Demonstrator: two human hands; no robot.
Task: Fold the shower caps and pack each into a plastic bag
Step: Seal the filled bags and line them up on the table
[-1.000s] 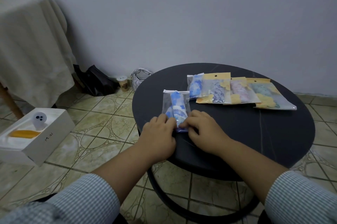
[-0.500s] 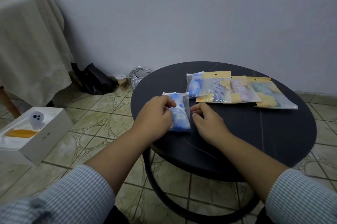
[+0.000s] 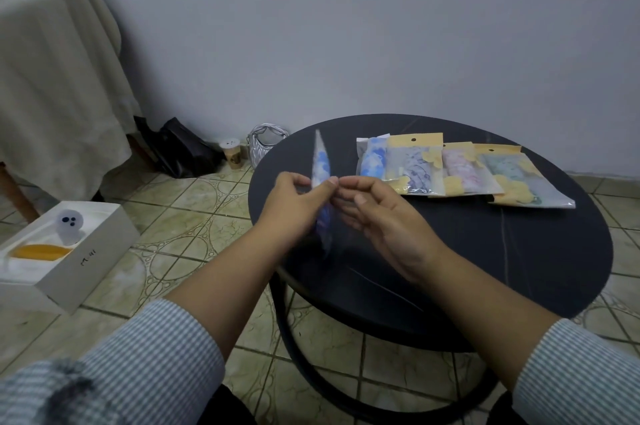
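Observation:
A clear plastic bag with a folded blue-and-white shower cap (image 3: 321, 165) stands on edge above the round black table (image 3: 485, 251). My left hand (image 3: 298, 206) pinches its middle between thumb and fingers. My right hand (image 3: 377, 213) sits just right of it, fingertips touching the bag where the left thumb is. At the back of the table lies a row of packed bags: a blue one (image 3: 372, 157), a grey one with a yellow header (image 3: 412, 165), a pink one (image 3: 464, 171) and a green one (image 3: 519, 182).
A white open box (image 3: 65, 251) holding a small white figure and an orange item lies on the tiled floor at left. A cloth-draped piece of furniture (image 3: 59, 88), a black bag (image 3: 183, 147), a cup (image 3: 231, 149) and a silver purse (image 3: 263, 147) stand by the wall.
The bag with the blue cap was lying flat on the table; both hands have lifted it and turned it up on edge, higher and farther from me.

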